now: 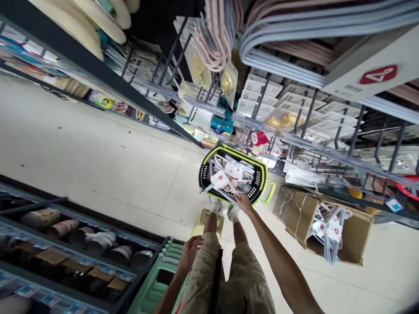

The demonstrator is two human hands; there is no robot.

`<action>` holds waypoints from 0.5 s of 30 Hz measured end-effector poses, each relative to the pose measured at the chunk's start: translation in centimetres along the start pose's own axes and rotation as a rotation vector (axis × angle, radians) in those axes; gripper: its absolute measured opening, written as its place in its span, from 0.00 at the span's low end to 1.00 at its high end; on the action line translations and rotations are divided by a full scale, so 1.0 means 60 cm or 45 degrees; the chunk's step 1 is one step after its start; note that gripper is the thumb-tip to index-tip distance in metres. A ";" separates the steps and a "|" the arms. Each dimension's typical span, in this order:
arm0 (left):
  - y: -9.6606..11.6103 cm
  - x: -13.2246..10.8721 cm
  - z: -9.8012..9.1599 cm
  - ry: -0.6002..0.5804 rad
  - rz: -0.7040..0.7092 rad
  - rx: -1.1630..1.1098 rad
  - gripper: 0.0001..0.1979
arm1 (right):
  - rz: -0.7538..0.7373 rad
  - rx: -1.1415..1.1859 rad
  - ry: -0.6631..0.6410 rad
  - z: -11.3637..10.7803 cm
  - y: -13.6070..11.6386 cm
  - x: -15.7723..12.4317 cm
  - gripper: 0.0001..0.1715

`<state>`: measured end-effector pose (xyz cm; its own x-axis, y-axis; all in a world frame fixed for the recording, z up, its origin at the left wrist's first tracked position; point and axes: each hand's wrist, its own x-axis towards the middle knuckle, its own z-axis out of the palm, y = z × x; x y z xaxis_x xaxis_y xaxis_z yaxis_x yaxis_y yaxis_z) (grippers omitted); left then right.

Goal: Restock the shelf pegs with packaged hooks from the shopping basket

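Note:
A black shopping basket with a lime-green rim (262,168) stands on the floor at my feet, against the shelf. In it lie clothes hangers (225,185) with a white card bearing a red logo, among other packaged goods. My right hand (242,203) reaches down to the basket's near side, its fingers closed on the end of the pale grey hangers. Beside my left thigh hangs my left hand (191,251), empty, its fingers loosely bent and apart.
An open cardboard box (352,235) holding more hangers sits on the floor at right. Hooks with carded goods (288,117) and hanging hangers (294,32) fill the shelf ahead. A yellowish stool (199,226) and green plastic bins (159,274) stand close by; another shelf (81,257) is at lower left.

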<state>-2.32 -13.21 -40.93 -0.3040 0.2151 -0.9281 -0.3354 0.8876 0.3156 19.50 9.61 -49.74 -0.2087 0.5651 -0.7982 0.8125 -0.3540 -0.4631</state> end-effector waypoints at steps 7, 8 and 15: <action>0.174 0.001 -0.064 0.110 0.496 -0.083 0.31 | -0.267 0.146 0.184 -0.107 -0.002 -0.261 0.30; 0.213 -0.006 -0.060 0.085 0.530 -0.108 0.31 | -0.315 0.186 0.203 -0.132 -0.006 -0.309 0.28; 0.390 -0.189 0.005 -0.327 0.540 -0.532 0.25 | -0.424 0.361 0.305 -0.306 -0.057 -0.586 0.20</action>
<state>-6.46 5.22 -23.09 -0.2810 0.6487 -0.7072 -0.5673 0.4821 0.6676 34.09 4.64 -13.00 -0.2736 0.8255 -0.4936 0.5364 -0.2950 -0.7907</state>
